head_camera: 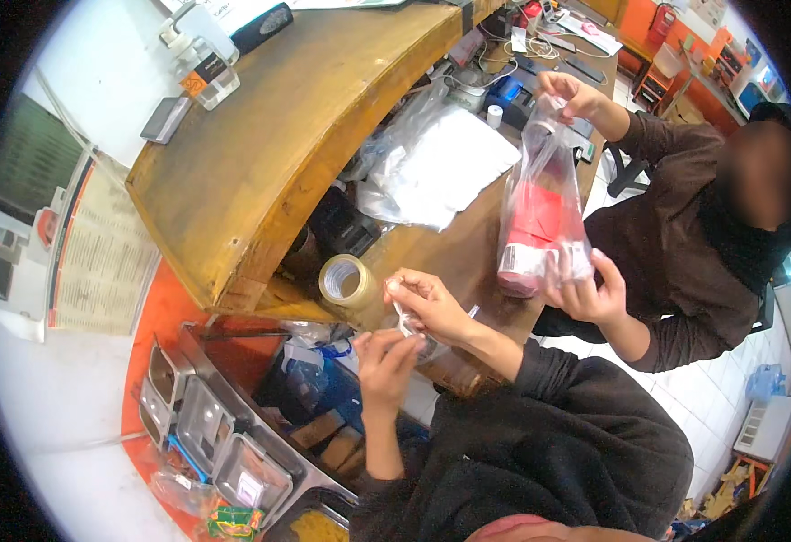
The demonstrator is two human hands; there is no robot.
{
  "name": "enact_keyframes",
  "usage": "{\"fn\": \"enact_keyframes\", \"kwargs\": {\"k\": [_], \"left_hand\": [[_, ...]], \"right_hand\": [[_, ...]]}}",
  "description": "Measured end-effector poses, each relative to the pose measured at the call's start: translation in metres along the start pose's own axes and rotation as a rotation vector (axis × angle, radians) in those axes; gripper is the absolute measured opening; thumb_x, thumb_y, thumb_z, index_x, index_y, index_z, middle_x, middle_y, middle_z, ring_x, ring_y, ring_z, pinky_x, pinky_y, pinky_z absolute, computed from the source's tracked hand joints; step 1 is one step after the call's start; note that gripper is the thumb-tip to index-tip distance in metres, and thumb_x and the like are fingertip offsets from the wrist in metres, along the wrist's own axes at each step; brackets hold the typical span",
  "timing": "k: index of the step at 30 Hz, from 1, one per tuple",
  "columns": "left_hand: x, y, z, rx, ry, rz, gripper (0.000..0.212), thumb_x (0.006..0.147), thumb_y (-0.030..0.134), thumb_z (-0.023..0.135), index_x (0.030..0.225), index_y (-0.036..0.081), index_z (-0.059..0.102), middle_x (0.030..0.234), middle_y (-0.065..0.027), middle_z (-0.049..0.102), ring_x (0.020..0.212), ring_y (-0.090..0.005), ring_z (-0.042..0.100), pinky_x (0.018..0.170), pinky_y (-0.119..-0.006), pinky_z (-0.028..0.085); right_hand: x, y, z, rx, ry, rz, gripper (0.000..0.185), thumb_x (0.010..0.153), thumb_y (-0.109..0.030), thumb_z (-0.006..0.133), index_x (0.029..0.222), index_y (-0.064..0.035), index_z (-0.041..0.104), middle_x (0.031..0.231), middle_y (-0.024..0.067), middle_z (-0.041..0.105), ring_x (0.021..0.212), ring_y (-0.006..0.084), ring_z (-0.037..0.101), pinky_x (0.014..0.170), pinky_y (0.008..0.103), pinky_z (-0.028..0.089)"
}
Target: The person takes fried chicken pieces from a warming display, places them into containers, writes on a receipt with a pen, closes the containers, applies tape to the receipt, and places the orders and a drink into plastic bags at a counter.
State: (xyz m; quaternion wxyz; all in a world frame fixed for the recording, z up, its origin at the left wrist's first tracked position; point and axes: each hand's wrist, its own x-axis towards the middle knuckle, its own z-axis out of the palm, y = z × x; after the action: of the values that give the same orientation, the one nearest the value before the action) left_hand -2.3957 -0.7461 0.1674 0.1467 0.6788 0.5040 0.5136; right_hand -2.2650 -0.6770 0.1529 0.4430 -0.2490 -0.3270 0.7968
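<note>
My left hand and my right hand are close together over the near edge of a wooden desk. Between them is a small piece of clear plastic, apparently a bag, twisted and pinched by the fingers of both hands. Its lower part is mostly hidden behind my left fingers. A roll of clear packing tape stands just beyond my right hand. Across the desk, a co-worker's two hands hold up a clear plastic bag containing a red and white package.
A raised wooden counter curves along the left, bearing a pump bottle. White plastic bags lie on the desk. Steel food pans stand at lower left. The co-worker sits at the right.
</note>
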Motion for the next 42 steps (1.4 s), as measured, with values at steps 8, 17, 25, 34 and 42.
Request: {"fn": "enact_keyframes", "kwargs": {"k": [8,17,25,34,42], "left_hand": [[0.010,0.008,-0.030,0.125,-0.239,-0.052,0.022,0.076,0.004,0.068,0.098,0.005,0.064,0.090,-0.0092,0.057,0.084,-0.0261,0.054,0.079,-0.034,0.042],[0.021,-0.004,-0.007,0.014,-0.070,-0.361,0.014,0.077,-0.003,0.059,0.091,-0.001,0.058,0.087,-0.0135,0.055,0.079,-0.0275,0.057,0.068,-0.033,0.045],[0.020,-0.010,-0.037,-0.444,-0.412,-0.422,0.007,0.080,0.000,0.063,0.086,-0.002,0.066,0.083,-0.0063,0.060,0.081,-0.0141,0.057,0.075,-0.026,0.043],[0.018,-0.020,-0.011,-0.514,-0.100,-0.509,0.012,0.087,0.007,0.060,0.089,-0.002,0.067,0.085,-0.0040,0.065,0.078,-0.0097,0.057,0.073,-0.025,0.044],[-0.008,-0.077,-0.002,0.091,0.188,-0.396,0.022,0.094,0.015,0.051,0.082,-0.002,0.058,0.073,-0.0078,0.056,0.078,-0.0159,0.061,0.065,-0.030,0.047]], "right_hand": [[-0.005,-0.021,0.020,-0.394,-0.196,-0.245,0.023,0.094,-0.018,0.054,0.080,-0.0010,0.059,0.091,-0.0004,0.045,0.065,0.0030,0.041,0.051,0.0174,0.034],[-0.058,0.016,0.016,-1.173,-0.235,-0.683,0.015,0.073,-0.007,0.071,0.086,-0.0063,0.066,0.088,0.0112,0.049,0.087,0.0270,0.055,0.076,0.0383,0.047],[-0.056,0.013,-0.010,-1.151,0.002,-0.493,0.014,0.074,-0.006,0.070,0.086,-0.0011,0.063,0.092,0.0151,0.051,0.090,0.0299,0.054,0.078,0.0389,0.046],[-0.061,0.017,-0.004,-1.125,0.099,-0.658,0.012,0.079,-0.010,0.066,0.083,0.0007,0.062,0.089,0.0120,0.051,0.091,0.0273,0.052,0.079,0.0355,0.042],[-0.114,0.039,-0.022,-1.044,0.204,-0.328,0.016,0.088,-0.012,0.058,0.077,-0.0007,0.061,0.084,0.0074,0.051,0.082,0.0195,0.048,0.077,0.0302,0.039]]}}
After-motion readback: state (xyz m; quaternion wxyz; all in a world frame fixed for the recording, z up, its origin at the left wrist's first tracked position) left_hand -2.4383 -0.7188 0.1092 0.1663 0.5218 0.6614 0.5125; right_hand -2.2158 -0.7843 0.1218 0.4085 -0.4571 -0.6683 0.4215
